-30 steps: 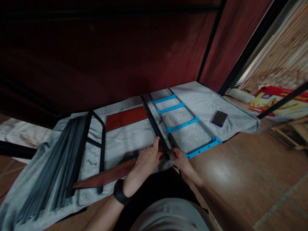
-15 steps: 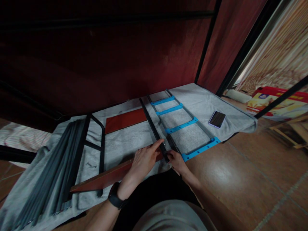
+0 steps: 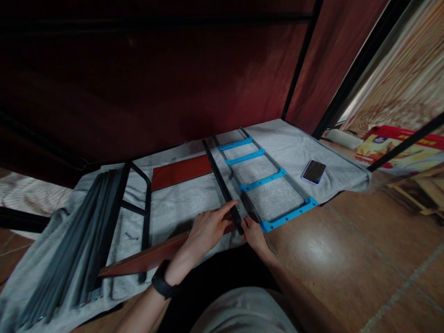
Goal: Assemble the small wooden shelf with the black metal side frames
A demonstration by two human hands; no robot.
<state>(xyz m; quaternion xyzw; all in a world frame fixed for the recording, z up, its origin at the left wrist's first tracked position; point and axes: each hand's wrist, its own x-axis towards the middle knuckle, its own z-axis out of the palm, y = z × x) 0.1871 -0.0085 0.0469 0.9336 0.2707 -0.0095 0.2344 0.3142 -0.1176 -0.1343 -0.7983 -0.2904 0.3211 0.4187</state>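
A black metal bar [image 3: 218, 178] runs away from me across the grey cloth, its near end between my hands. My left hand [image 3: 206, 229] is closed at this end, thumb laid on the bar and fingers by the end of the near red-brown board [image 3: 145, 256], which stands on edge. My right hand [image 3: 255, 235] has its fingertips pinched together against the bar's right side; whatever is between them is hidden. A second red-brown board [image 3: 180, 172] lies flat at the bar's far part. To the left, both boards reach toward a black metal frame [image 3: 147, 222].
Grey tubes [image 3: 74, 245] lie bundled at the left on the grey cloth [image 3: 291, 143]. A few small screws [image 3: 131, 237] rest inside the black frame. Right of the bar lies a ladder-like rack with blue crosspieces [image 3: 265, 178], then a phone [image 3: 314, 172]. A dark red panel [image 3: 156, 92] stands behind.
Both hands stay at the near end of the bar, with only a slight shift of the right fingers. The view has moved a little; nothing else visibly differs.
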